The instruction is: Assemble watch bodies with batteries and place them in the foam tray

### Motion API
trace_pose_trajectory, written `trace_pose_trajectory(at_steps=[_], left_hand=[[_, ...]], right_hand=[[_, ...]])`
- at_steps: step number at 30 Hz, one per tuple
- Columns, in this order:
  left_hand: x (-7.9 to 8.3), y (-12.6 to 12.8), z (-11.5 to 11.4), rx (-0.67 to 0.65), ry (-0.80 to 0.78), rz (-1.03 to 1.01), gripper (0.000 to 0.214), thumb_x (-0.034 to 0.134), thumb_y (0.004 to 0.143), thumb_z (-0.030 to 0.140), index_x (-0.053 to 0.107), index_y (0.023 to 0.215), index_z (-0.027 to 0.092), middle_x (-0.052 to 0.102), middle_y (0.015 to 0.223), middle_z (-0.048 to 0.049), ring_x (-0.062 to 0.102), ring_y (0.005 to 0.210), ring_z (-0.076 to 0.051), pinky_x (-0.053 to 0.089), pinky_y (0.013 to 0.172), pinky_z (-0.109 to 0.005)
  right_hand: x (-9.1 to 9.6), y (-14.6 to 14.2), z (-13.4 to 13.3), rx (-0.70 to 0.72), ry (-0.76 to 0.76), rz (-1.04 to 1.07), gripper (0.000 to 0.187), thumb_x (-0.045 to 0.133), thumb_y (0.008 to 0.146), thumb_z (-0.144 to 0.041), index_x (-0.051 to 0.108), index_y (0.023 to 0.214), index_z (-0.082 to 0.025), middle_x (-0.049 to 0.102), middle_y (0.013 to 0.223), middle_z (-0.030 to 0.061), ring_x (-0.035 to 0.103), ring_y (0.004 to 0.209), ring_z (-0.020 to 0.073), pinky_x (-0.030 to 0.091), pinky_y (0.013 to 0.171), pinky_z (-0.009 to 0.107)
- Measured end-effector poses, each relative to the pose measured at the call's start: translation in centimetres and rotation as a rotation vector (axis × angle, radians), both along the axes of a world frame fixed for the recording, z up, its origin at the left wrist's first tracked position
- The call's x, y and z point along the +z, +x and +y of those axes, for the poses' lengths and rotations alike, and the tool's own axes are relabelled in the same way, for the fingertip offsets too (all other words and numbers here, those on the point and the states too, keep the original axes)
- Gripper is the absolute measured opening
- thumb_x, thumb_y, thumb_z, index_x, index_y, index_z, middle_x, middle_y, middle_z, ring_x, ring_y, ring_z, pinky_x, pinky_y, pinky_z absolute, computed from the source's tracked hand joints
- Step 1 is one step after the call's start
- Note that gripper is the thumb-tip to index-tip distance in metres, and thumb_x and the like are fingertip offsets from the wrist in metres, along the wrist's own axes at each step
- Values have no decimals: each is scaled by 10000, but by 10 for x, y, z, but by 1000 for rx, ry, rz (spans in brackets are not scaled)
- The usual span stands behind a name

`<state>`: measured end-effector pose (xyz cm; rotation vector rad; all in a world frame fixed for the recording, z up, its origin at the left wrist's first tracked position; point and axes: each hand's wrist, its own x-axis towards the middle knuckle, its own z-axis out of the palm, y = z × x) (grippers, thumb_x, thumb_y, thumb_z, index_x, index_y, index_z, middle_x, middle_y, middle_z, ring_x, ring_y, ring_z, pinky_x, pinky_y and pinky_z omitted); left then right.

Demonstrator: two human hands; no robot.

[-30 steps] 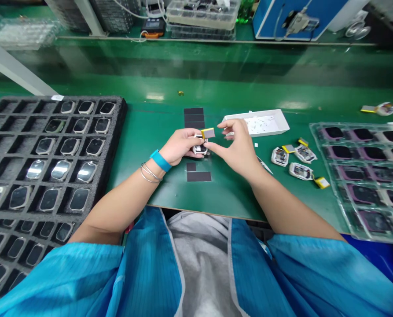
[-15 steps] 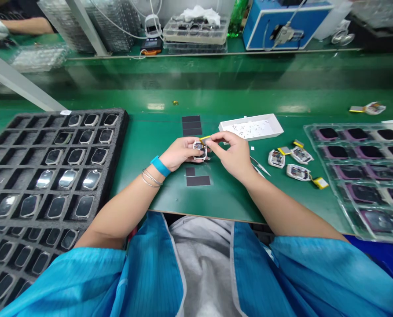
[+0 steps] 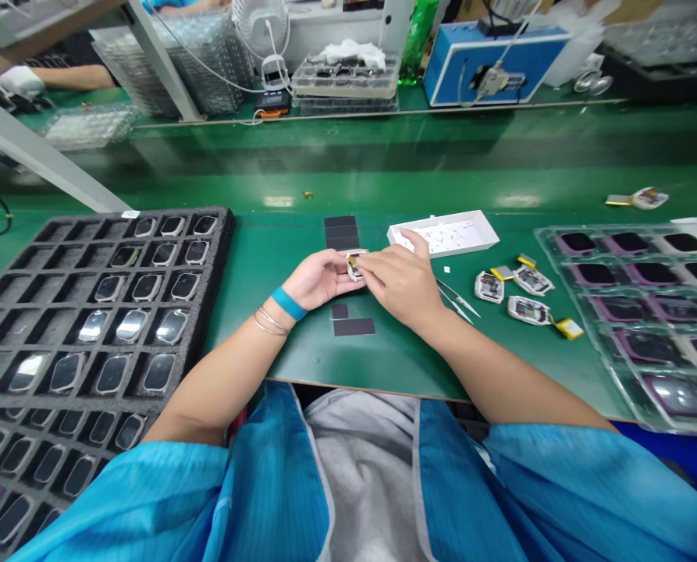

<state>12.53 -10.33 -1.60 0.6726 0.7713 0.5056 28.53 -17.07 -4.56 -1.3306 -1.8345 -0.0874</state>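
Left hand palm up, wrist turned out, fingers gripping smartwatch module; right hand arched over from right, fingertips pinching module's edge; module held above green bench; black strips beyond and nearer module; tweezers right of module.

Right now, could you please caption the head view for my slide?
Left hand and right hand hold a watch body.

Head-worn camera looks down at left hand and right hand.

small watch body mostly hidden behind r hand, internals too tiny to make out
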Motion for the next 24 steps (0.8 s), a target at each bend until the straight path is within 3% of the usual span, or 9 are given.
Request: trace_pose_trajectory(at_steps=[2,7,9,11,13,15,19,24], left_hand=[[-2,0,1,21,12,-14,248,511,905,90,749,972,102,761,867,-78,731,801,-128,602,924,-313],[-9,-2,3,-32,146,-23,219,678,879,95,733,1086,141,766,951,-57,728,829,-110,587,950,-316],[-12,-3,4,-45,211,-37,306,770,812,105,729,1110,158,772,1003,-57,734,849,-118,586,957,-338],[-16,-4,5,-70,270,-61,435,866,729,154,726,1141,167,776,1050,-71,739,870,-138,593,938,-353],[-21,-4,7,-87,313,-85,561,948,635,243,726,1143,163,778,1062,-91,740,869,-155,601,895,-351],[-28,-5,10,-89,347,-106,649,990,561,323,729,1131,156,777,1066,-107,737,867,-167,603,871,-346],[-36,-1,13,-87,399,-120,676,983,566,382,723,1139,135,767,1096,-136,739,949,-209,589,939,-402],[-25,7,10,-60,334,-2,562,801,778,175,658,1313,82,735,1198,-175,721,1073,-249,561,1027,-466]], right_hand=[[-1,2,0,22,-28,-23,204,588,962,-222,768,910,-301,789,967,-1,664,885,209,332,1179,599],[-5,11,5,95,-42,147,68,687,899,-246,751,918,-259,726,1078,65,652,1058,245,502,1041,522],[-8,14,8,111,-133,329,224,738,843,-275,718,1063,-243,675,1193,99,638,1149,260,553,998,489],[-10,14,9,205,-319,535,455,765,813,-344,632,1237,-246,656,1249,112,666,1133,256,599,936,462],[-10,13,10,319,-511,702,582,775,807,-431,557,1320,-261,693,1198,94,711,1046,237,626,893,434],[-9,9,10,360,-605,798,626,798,784,-499,552,1311,-270,729,1133,75,731,1030,237,629,912,421],[-7,3,8,300,-597,872,674,860,693,-533,583,1244,-261,749,1147,91,743,1077,277,620,971,447],[-12,6,10,104,-654,892,779,923,559,-493,611,1240,-277,746,1169,123,735,1108,358,570,1042,587]])
